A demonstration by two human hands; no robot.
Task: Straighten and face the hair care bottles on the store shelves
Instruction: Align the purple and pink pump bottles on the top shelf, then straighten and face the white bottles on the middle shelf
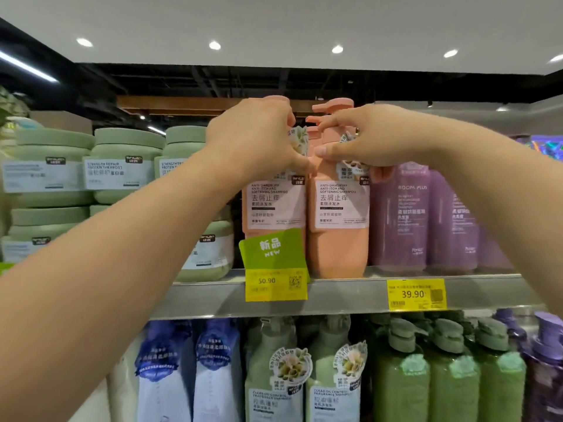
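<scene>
On the upper shelf (344,292), two peach bottles side by side, upright, white labels facing out. Left hand (256,138) curled over the neck and shoulder of the left bottle (274,208), fingers bent round it, pump hidden behind the knuckles. Right hand (365,138) closed on the shoulder of the right bottle (338,226), thumb in front, fingertips wrapping round its far side, peach pump (335,106) rising above the fingers. More peach pumps behind, probably a second row, though too hidden to count. Just left of the pair, stacked green jars (122,159); just right, purple bottles (399,220), touching or nearly so. Clipped to the shelf edge below the left bottle, a green "NEW" flag (274,249) above a yellow tag (275,284) reading 50.90; further right, a second tag (416,294) reading 39.90. Below, blue-and-white bottles (189,373), then pale green bottles (274,376), then darker green ones (426,379).
</scene>
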